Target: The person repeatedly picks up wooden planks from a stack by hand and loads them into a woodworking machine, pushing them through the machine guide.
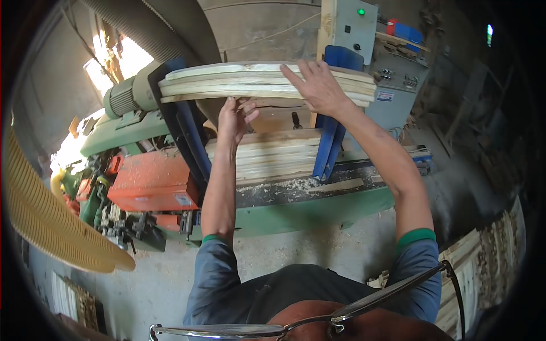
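Observation:
A stack of several pale wooden slats (227, 82) lies across the upper part of two blue metal uprights (333, 133), level with my hands. My right hand (321, 91) is closed over the front and top of the stack, right of its middle. Below the stack's lower edge is my left hand (232, 120), its fingers apart and slightly bent. One left fingertip is at the underside of the lowest slat; whether it presses there I cannot tell. Lower down, between the uprights, more stacked slats (273, 156) rest on the machine bed.
An orange-red housing (151, 182) and a motor (128, 96) stand left on the green machine (284, 219). Wood chips and a loose strip (338, 185) lie on the bed. Yellow hoses (57, 216) hang left. A control box (355, 28) stands behind; wood piles (472, 261) lie right.

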